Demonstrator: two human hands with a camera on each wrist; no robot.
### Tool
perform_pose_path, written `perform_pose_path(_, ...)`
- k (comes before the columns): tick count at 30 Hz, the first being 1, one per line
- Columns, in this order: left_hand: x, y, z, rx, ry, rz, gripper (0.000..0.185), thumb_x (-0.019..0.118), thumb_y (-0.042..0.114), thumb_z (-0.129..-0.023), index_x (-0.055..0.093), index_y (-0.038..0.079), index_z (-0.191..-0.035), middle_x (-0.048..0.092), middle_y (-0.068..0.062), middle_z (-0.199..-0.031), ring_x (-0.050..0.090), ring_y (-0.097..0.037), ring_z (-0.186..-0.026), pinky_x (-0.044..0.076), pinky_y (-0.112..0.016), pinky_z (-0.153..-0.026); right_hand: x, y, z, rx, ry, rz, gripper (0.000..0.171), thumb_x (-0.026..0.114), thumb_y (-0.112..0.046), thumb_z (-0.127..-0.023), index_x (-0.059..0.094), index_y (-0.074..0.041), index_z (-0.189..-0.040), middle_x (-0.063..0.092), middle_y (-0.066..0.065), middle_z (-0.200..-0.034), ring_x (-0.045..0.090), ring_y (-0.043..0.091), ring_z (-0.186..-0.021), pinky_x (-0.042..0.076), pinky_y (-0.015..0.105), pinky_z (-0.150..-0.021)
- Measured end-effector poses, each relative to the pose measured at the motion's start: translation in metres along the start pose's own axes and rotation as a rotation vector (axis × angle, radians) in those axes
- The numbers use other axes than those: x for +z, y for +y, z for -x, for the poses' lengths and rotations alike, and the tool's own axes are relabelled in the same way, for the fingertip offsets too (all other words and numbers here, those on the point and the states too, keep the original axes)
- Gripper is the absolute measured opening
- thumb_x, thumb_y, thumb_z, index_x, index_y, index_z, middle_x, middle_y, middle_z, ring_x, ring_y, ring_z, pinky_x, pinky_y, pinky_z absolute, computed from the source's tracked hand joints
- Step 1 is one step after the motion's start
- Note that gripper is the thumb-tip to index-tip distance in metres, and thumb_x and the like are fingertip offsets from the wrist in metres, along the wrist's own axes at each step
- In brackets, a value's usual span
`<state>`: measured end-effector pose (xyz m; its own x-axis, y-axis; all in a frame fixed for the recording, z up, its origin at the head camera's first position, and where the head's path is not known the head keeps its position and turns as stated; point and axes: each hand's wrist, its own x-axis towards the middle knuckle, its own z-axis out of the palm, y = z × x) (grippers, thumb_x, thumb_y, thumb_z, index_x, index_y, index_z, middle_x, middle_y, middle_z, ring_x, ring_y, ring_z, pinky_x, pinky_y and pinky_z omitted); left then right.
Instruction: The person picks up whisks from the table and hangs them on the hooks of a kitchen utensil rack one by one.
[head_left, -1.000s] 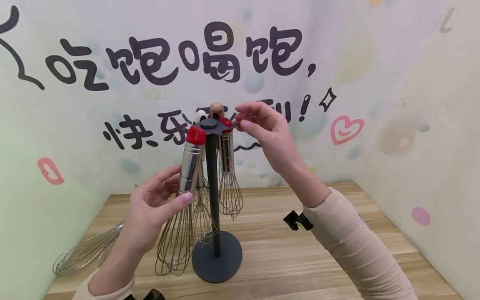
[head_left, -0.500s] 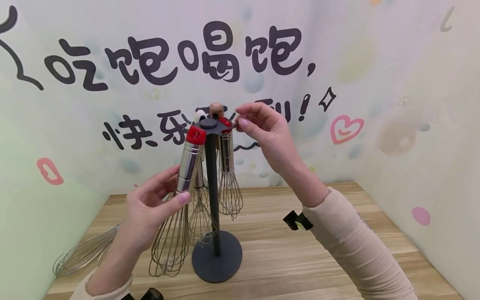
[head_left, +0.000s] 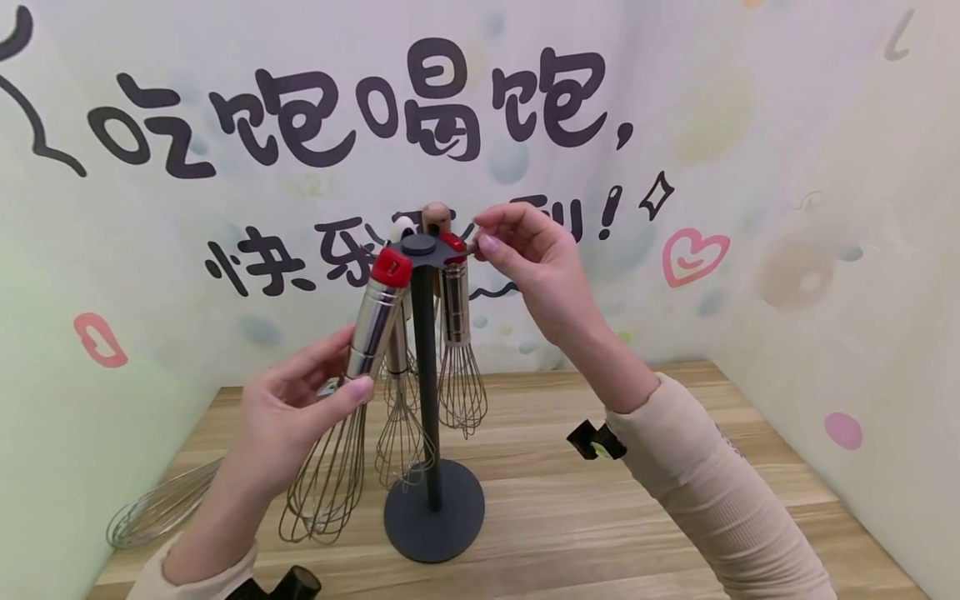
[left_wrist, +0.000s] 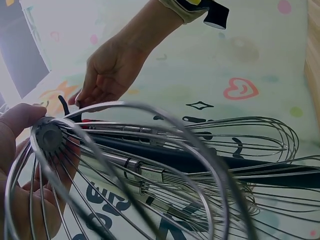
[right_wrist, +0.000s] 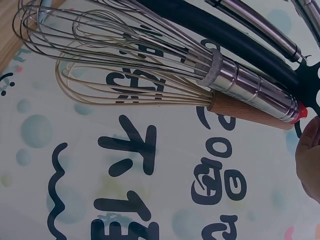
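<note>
My left hand (head_left: 281, 408) grips a steel balloon whisk (head_left: 372, 325) at the lower end of its handle. The whisk leans, its red cap by the stand's top and its wires down to the left. In the left wrist view the wires (left_wrist: 50, 137) spread toward the camera. Between thumb and forefinger, my right hand (head_left: 536, 258) pinches a hook tip at the top of the dark whisk stand (head_left: 424, 367). Another red-capped whisk (head_left: 454, 308) hangs beside those fingers. Behind it in the right wrist view is a wooden-handled whisk (right_wrist: 250, 111).
A smaller whisk (head_left: 399, 358) hangs from the stand behind the held one. Another whisk (head_left: 168, 500) lies on the wooden table (head_left: 600, 492) at left, partly hidden by my left forearm. The stand's round base (head_left: 435, 521) rests on the table, with a lettered wall behind.
My left hand has drawn left and a little down. The held whisk's wires swing left, so it leans more, while its red cap stays near the stand's top. My right hand keeps its place.
</note>
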<state>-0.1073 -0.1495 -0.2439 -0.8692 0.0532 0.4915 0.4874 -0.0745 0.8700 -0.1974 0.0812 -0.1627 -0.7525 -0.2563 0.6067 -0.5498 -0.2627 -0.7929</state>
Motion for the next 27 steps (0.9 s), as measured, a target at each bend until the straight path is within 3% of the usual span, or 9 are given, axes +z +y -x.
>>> perform_pose_path(10, 0.0004, 0.0041, 0.002, -0.015, 0.041, 0.011, 0.052, 0.061, -0.012, -0.084, 0.061, 0.014, -0.128, 0.07, 0.003, -0.113, 0.067, -0.01, -0.098, 0.058, -0.021, -0.078, 0.0031, -0.0018, -0.0008, -0.002, -0.002, 0.003, 0.019, 0.052, 0.011, -0.089, 0.06, 0.001, -0.104, 0.063, -0.008, -0.087, 0.059, 0.007, -0.084, 0.051, 0.015, -0.079)
perform_pose_path(18, 0.005, 0.0065, 0.0052, -0.046, 0.064, -0.008, 0.051, 0.062, -0.009, -0.084, 0.058, 0.012, -0.131, 0.069, 0.003, -0.113, 0.067, -0.011, -0.097, 0.058, -0.022, -0.076, -0.0005, -0.0017, -0.0026, 0.03, -0.014, 0.064, 0.031, 0.054, 0.008, -0.088, 0.052, 0.01, -0.119, 0.059, -0.009, -0.102, 0.056, 0.007, -0.099, 0.049, 0.016, -0.086)
perform_pose_path(23, 0.0059, 0.0069, 0.0056, -0.048, 0.061, -0.016, 0.051, 0.063, -0.008, -0.085, 0.058, 0.012, -0.131, 0.069, 0.004, -0.114, 0.067, -0.01, -0.099, 0.058, -0.022, -0.077, -0.0035, -0.0026, -0.004, 0.07, -0.047, 0.096, 0.036, 0.053, 0.005, -0.09, 0.049, 0.009, -0.126, 0.06, -0.001, -0.114, 0.057, 0.008, -0.107, 0.049, 0.019, -0.094)
perform_pose_path(27, 0.0065, 0.0074, 0.0051, -0.051, 0.058, -0.024, 0.051, 0.063, -0.007, -0.085, 0.058, 0.011, -0.132, 0.069, 0.004, -0.114, 0.066, -0.01, -0.1, 0.058, -0.021, -0.079, -0.0066, -0.0009, -0.007, 0.104, -0.083, 0.09, 0.036, 0.051, 0.004, -0.092, 0.048, 0.007, -0.128, 0.058, 0.012, -0.124, 0.056, 0.012, -0.114, 0.047, 0.025, -0.102)
